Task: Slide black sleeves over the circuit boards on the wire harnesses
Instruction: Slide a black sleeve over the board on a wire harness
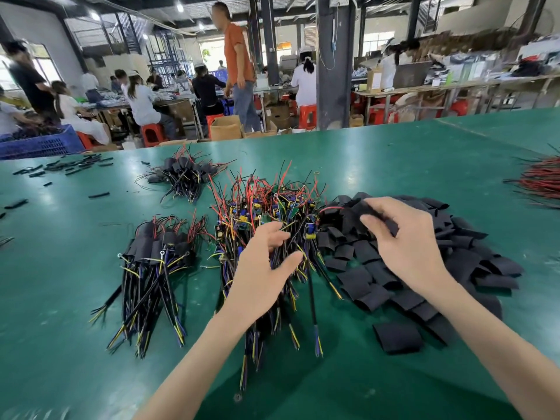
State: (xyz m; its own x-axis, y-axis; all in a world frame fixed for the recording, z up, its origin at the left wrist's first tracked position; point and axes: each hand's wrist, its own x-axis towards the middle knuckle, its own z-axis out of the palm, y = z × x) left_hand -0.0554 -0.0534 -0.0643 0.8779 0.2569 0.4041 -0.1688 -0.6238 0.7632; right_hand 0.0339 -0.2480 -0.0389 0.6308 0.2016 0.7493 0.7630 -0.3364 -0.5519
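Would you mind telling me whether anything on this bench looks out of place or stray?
One black sleeve lies alone on the green table, apart from the sleeve pile. Short black pieces are scattered at the far left. Nothing looks damaged.

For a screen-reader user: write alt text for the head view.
A person's right hand pinches a black sleeve above a sleeve pile while the left hand reaches into unsleeved wire harnesses on a green table.
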